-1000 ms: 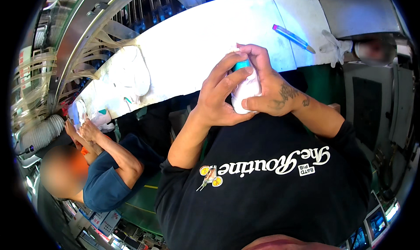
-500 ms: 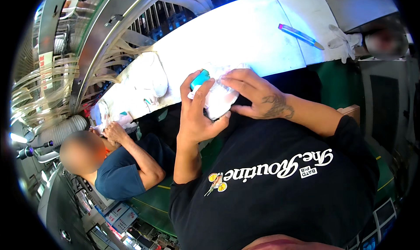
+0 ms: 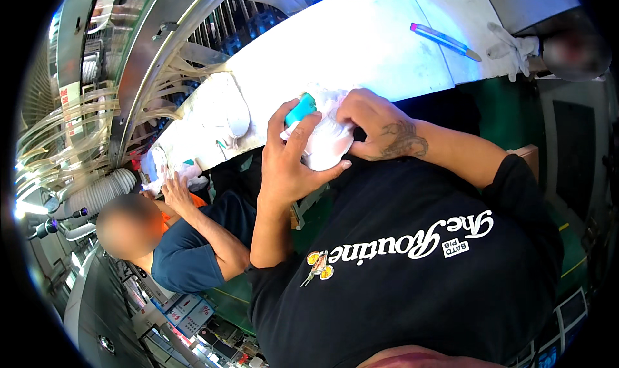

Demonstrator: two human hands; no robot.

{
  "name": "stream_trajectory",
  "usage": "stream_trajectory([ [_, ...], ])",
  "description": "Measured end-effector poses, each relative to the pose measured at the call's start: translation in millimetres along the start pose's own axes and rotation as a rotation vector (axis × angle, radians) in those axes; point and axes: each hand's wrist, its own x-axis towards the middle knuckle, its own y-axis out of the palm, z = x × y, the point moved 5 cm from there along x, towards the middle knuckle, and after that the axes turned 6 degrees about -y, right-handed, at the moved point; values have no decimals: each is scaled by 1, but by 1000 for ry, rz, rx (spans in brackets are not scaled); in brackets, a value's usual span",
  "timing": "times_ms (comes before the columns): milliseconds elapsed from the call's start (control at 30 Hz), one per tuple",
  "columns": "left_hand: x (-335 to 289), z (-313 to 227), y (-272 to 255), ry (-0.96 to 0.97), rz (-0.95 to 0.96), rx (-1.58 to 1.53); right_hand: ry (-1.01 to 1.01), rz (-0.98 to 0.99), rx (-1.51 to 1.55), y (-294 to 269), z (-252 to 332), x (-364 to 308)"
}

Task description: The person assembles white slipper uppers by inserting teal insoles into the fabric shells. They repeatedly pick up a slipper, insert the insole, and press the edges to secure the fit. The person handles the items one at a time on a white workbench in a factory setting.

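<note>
Between my two hands, at the table's front edge, is a white, crinkled item with a turquoise end; its kind is not clear. My left hand grips it from the left, fingers by the turquoise part and thumb along the near underside. On the other side, my right hand has its fingers curled in and pressed against the white material. The right fingertips are partly hidden. A rounded white piece lies on the table to the left, apart from my hands.
The long white table holds a blue-handled brush and a white glove at the right. To the left a co-worker handles a similar white item. Pale hoses and a metal machine frame stand beyond.
My right hand's fingers have curled in more tightly and the hand has shifted slightly up. The item is slightly turned in my left hand. The co-worker's hand has moved a little.
</note>
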Motion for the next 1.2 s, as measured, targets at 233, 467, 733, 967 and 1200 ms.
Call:
stream_trajectory([
  [233,9,-10,3,79,-92,59,-5,-99,-98,-7,38,8],
  [467,19,-19,4,83,-44,77,63,-162,-74,-15,38,-9],
  [733,24,-27,7,97,52,85,-12,-89,81,-15,22,-4],
  [967,18,-16,11,215,17,53,235,-68,134,-27,0,2],
  [1200,12,2,-1,130,7,-5,129,-146,-90,-1,-13,-14],
])
